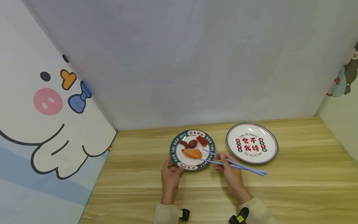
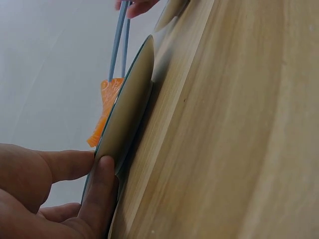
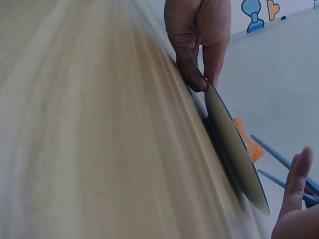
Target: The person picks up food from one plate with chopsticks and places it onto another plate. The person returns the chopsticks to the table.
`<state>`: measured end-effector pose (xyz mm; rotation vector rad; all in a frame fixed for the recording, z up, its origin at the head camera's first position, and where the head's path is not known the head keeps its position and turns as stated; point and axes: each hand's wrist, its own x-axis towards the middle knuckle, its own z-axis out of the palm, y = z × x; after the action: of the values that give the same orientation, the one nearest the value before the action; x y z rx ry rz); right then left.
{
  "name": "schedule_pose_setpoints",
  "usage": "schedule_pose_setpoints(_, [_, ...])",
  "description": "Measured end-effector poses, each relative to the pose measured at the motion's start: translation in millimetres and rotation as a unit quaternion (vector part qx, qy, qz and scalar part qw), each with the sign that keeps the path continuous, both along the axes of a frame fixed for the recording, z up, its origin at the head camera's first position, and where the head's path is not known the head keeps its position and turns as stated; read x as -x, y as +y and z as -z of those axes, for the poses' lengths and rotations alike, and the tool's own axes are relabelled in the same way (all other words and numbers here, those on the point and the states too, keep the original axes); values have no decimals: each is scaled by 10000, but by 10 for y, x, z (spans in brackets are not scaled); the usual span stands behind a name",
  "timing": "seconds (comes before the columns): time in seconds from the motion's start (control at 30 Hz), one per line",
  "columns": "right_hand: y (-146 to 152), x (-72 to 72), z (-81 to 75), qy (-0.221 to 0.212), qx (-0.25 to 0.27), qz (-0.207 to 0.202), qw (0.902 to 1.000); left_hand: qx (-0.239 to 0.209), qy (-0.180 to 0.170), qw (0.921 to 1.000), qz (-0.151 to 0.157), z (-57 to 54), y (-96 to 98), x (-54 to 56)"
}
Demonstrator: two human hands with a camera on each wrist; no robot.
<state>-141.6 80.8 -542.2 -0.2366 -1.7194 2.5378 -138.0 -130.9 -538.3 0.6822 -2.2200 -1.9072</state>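
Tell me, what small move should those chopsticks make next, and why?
I'd probably close the blue chopsticks gently on the orange piece: their tips sit apart near its right end, and the left hand holds the green-rimmed plate by its edge.

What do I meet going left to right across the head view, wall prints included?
White cartoon character → left hand → green-rimmed plate → right hand → plate with red lettering → smaller wall print at the right edge.

Glossy plates (image 1: 181, 160), smooth chopsticks (image 1: 246, 168), wood-grained tabletop (image 1: 134, 177)
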Motion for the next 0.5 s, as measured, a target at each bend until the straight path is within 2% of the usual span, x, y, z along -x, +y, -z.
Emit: schedule_pose_setpoints(0.5, [-180, 67, 108, -235, 207, 205, 9993, -155, 97, 9998, -31, 52, 7, 8])
